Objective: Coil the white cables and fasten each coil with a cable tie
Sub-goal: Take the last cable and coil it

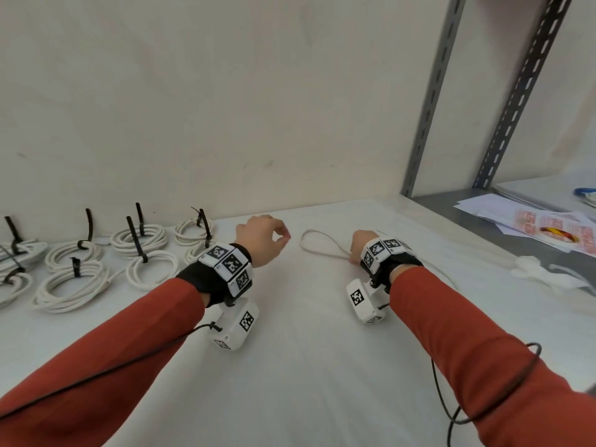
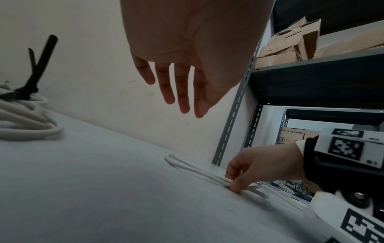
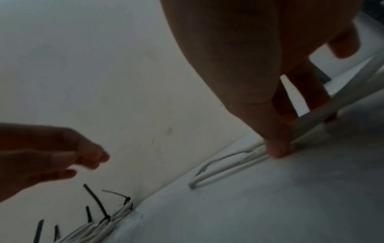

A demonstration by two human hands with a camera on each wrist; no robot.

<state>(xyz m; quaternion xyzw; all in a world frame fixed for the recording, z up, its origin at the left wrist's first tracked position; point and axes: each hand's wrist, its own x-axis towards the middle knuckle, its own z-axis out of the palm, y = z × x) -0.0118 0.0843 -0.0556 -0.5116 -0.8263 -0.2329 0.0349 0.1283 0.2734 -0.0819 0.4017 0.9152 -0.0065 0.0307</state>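
A loose white cable [image 1: 335, 242] lies in a long narrow loop on the white table cover [image 1: 290, 350], near the back wall. My right hand [image 1: 353, 256] pinches the near end of that loop against the table; the left wrist view shows its fingertips [image 2: 235, 187] clamped on the cable [image 2: 193, 167]. In the right wrist view the same hand [image 3: 278, 148] presses the strands [image 3: 192, 185]. My left hand [image 1: 283, 237] hovers just left of the loop, fingers relaxed [image 2: 180, 92] and holding nothing.
Several coiled white cables [image 1: 145, 240] with black cable ties [image 1: 134, 240] lie at the back left. A grey metal shelf rack [image 1: 429, 101] stands at the right, with papers [image 1: 532, 221] on its shelf. A crumpled white thing [image 1: 532, 269] lies by the table's right edge.
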